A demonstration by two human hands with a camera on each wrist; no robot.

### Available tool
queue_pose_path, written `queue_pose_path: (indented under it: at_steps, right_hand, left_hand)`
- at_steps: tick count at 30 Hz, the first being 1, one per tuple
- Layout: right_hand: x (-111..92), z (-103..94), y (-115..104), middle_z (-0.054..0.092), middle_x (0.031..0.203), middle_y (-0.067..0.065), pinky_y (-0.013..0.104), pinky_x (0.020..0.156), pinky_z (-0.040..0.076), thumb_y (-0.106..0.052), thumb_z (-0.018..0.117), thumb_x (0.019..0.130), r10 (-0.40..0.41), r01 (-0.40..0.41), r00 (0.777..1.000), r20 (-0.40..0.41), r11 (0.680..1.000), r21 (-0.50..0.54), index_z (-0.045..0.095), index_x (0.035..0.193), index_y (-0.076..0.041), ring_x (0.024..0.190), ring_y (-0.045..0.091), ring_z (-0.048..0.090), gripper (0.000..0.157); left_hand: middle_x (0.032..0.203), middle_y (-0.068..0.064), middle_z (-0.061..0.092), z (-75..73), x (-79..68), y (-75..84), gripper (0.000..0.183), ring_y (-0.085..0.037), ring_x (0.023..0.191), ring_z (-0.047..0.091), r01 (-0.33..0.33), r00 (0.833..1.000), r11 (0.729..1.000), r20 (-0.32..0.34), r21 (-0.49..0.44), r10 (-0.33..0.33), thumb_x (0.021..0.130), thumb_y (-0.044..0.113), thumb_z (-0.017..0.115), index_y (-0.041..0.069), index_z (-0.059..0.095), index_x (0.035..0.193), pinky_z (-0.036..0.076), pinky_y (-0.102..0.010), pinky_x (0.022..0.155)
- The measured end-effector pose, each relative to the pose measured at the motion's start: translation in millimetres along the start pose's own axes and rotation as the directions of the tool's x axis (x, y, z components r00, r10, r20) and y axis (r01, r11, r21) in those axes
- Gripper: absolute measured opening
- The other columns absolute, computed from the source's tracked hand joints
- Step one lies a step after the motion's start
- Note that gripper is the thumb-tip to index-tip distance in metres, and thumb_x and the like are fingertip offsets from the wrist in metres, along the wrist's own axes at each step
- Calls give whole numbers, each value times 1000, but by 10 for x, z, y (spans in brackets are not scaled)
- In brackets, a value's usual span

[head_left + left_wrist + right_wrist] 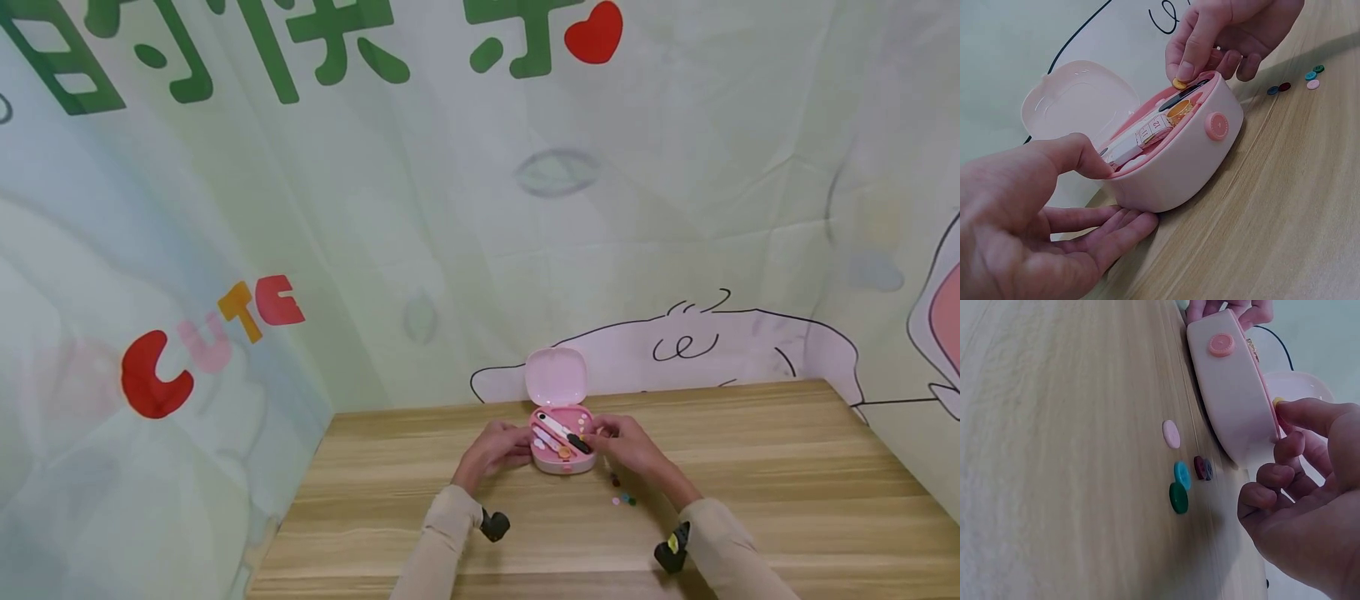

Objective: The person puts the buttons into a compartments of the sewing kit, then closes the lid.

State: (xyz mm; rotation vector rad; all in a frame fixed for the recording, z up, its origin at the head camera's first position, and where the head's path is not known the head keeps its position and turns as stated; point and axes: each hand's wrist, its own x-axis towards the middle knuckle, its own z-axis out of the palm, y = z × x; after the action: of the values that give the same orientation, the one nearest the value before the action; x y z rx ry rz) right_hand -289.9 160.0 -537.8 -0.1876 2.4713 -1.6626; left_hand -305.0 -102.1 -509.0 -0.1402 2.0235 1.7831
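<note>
A pink sewing box (1172,178) stands on the table with its lid (557,377) raised. My left hand (495,448) holds its left side, thumb at the rim and fingers low against the wall. My right hand (626,442) pinches a yellow button (1179,83) between thumb and index finger at the box's right rim. Inside lie a white strip with printed numbers (1150,130), a gold ring-like piece (1179,112) and a black-ended tool (579,444). Part of the contents is hidden from the wrist views.
Several loose buttons lie on the wooden table (390,500) to the right of the box: pink (1171,434), turquoise (1182,474), green (1179,498), dark red (1199,467) and grey-blue (1208,469). A printed cloth backdrop (450,250) hangs behind the table's far edge.
</note>
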Motion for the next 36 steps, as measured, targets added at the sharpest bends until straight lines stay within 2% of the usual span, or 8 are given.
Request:
queue_pose_path:
  at_steps: [9, 15, 23, 29, 33, 36]
  right_hand:
    - [12, 3, 8, 58, 87, 6, 29, 63, 42, -19, 71, 100, -42, 41, 999, 11, 997, 72, 71, 108, -4, 82, 23, 50, 16]
    - [25, 7, 13, 57, 87, 6, 27, 61, 42, -19, 70, 100, -25, 26, 1000, -6, 995, 95, 71, 110, -4, 81, 22, 50, 18]
    - [32, 13, 22, 58, 90, 8, 28, 62, 43, -19, 67, 102, 12, -10, 1000, -21, 996, 90, 70, 113, -3, 82, 23, 50, 20]
    - [45, 22, 31, 58, 91, 7, 28, 65, 42, -17, 65, 103, 13, -8, 998, -62, 997, 81, 72, 115, -2, 85, 22, 50, 21]
    - [38, 13, 31, 57, 90, 7, 26, 62, 42, -16, 65, 102, 16, -9, 997, -72, 996, 88, 72, 114, -2, 83, 22, 50, 19]
    - [39, 12, 25, 58, 92, 8, 28, 66, 42, -17, 65, 102, 18, -12, 997, -75, 996, 83, 72, 115, -2, 86, 23, 50, 21]
  left_hand:
    - [100, -14, 74, 0, 6, 0, 26, -19, 89, 71, 14, 1000, 1000, 13, -18, -14, 102, 15, 67, -8, 69, 114, 63, -36, 87]
    - [101, -15, 74, 1, 9, -5, 25, -19, 88, 71, 19, 1000, 1000, 4, -15, -18, 101, 15, 68, -7, 69, 112, 63, -36, 87]
    - [102, -16, 74, 3, 1, 5, 25, -20, 90, 71, 13, 1000, 1000, 10, -18, -13, 102, 15, 67, -8, 68, 113, 62, -36, 87]
    - [101, -15, 74, 3, 13, -2, 26, -20, 90, 71, 11, 1000, 1000, 12, -19, -11, 102, 15, 67, -8, 68, 113, 62, -36, 87]
    - [101, -15, 74, 2, 13, -10, 25, -19, 88, 71, 9, 1000, 1000, 11, -16, -9, 102, 15, 67, -8, 68, 113, 62, -37, 87]
    - [101, -16, 74, 0, 14, -8, 25, -19, 89, 71, 9, 1000, 1000, 11, -19, -9, 102, 15, 67, -8, 67, 113, 62, -37, 88]
